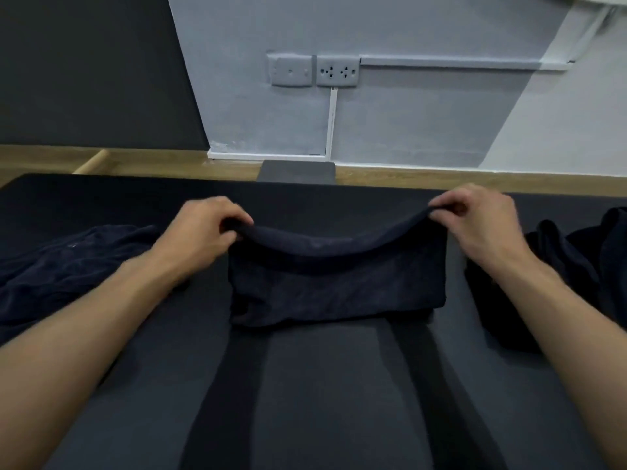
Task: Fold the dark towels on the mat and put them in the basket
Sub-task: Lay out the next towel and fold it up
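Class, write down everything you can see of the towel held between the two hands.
The towel is dark navy, of soft, terry-like cloth, and is doubled over into a wide band. The left hand and the right hand each pinch one upper corner, lifting that edge so that it sags in the middle. Its lower part lies rumpled on the dark mat, near the centre.

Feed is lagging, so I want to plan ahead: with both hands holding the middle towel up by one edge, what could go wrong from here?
1. The held towel sags between the left hand and right hand, so the fold may land crooked.
2. The crumpled towel at the left and the pile at the right lie close to the arms and could get dragged.
3. Dark cloth on the dark mat hides edges, so misalignment is possible.
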Demonstrator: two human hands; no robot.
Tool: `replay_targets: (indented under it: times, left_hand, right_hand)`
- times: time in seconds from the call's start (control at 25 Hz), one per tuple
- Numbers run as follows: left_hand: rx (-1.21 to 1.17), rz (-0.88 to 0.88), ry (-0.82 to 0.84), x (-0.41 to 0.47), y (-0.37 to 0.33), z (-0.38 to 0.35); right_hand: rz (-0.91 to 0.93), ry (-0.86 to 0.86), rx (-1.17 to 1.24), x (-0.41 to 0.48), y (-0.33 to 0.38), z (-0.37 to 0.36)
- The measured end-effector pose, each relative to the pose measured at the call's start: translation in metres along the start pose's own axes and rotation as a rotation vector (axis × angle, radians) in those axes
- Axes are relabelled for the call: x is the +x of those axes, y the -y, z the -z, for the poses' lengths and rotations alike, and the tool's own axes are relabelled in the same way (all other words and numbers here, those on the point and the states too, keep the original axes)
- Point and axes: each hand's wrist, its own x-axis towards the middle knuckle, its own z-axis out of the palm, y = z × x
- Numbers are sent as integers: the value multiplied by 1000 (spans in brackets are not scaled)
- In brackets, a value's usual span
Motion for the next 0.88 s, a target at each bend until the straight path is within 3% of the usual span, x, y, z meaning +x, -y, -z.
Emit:
replay_targets:
  times: [0.08, 0.16, 0.32, 0.48, 0.6, 0.68, 0.72, 0.8, 0.88]
  left_hand:
    - [-73, 128, -112, 44, -2, 9]
    - [-230, 234, -331, 84, -10, 31]
    - [-300, 141, -695, 120, -43, 86]
    - [-699, -5, -709, 97, -52, 116]
    - [-750, -13, -694, 44, -54, 109]
    - [-589, -8, -581, -16, -46, 83]
    - [-480, 8, -444, -48, -37, 66]
    - [-368, 96, -24, -99, -13, 35]
    - [-388, 258, 441, -118, 7, 18]
  right_hand:
    - [-96, -90, 63, 47, 1, -7]
    - [-165, -221, 241, 88, 6, 4]
    - [-52, -459, 556, 118, 49, 59]
    - [138, -530, 748, 81, 75, 94]
    - [205, -537, 734, 34, 61, 95]
    - [193, -427, 606, -13, 31, 80]
    - [169, -285, 483, -39, 11, 67]
    - [72, 139, 269, -90, -19, 42]
    - [-90, 527, 270, -120, -35, 25]
